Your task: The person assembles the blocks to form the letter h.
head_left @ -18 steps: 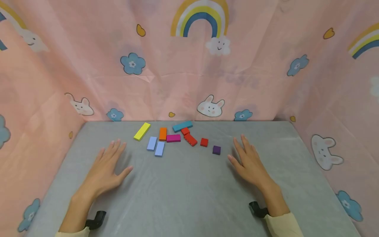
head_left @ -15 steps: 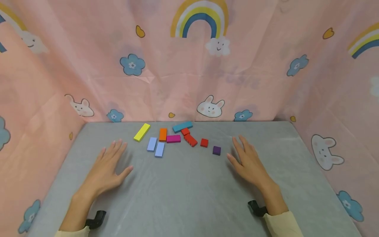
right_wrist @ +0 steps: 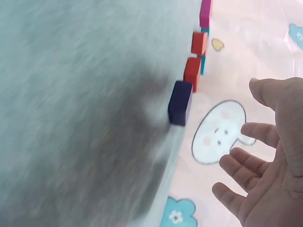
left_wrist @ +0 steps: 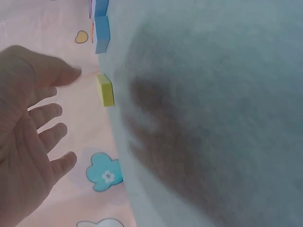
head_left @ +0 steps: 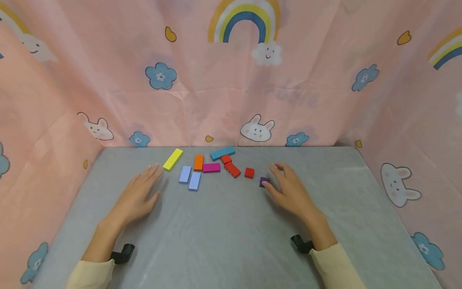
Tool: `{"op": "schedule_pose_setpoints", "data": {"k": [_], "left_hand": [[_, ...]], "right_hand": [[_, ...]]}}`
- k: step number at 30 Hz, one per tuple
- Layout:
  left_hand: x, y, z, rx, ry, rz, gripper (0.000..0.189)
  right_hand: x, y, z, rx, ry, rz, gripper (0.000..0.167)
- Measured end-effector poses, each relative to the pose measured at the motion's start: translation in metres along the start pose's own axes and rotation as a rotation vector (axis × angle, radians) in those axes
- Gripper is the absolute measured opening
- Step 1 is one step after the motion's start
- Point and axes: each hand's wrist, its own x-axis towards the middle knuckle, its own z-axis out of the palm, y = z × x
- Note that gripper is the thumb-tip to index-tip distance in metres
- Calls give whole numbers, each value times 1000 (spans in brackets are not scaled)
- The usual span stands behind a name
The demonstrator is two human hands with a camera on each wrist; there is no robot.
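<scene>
My left hand (head_left: pixel 135 196) hovers over the left of the table with its fingers spread, just short of a yellow block (head_left: pixel 173 159). In the left wrist view its thumb (left_wrist: pixel 61 71) stands apart from the yellow block (left_wrist: pixel 105 90). My right hand (head_left: pixel 292 194) is close to a small purple block (head_left: pixel 264 182), and its thumb overlaps that block in the head view. The right wrist view shows a gap between the hand (right_wrist: pixel 270 161) and the purple block (right_wrist: pixel 180 103). Neither hand holds anything.
Between the hands lie two light blue blocks (head_left: pixel 185 175), an orange block (head_left: pixel 199 163), a magenta block (head_left: pixel 211 168), a teal block (head_left: pixel 222 153) and red blocks (head_left: pixel 232 170). A pink printed curtain (head_left: pixel 216 104) borders the grey table (head_left: pixel 223 241) behind and at both sides.
My right hand has moved left toward the purple block, its fingers bending a little. My left hand has shifted slightly right and forward, closer to the yellow block. The blocks lie as before.
</scene>
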Motion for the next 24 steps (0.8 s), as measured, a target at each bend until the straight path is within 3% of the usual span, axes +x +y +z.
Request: {"op": "schedule_pose_setpoints", "data": {"k": [8, 17, 24], "left_hand": [[25, 1, 0, -3, -17, 20, 72], [49, 3, 3, 6, -86, 4, 68], [72, 0, 9, 15, -133, 29, 73]], "right_hand": [[23, -19, 9, -10, -54, 9, 63], [50, -37, 22, 4, -78, -17, 61], [75, -53, 34, 17, -101, -17, 55]]}}
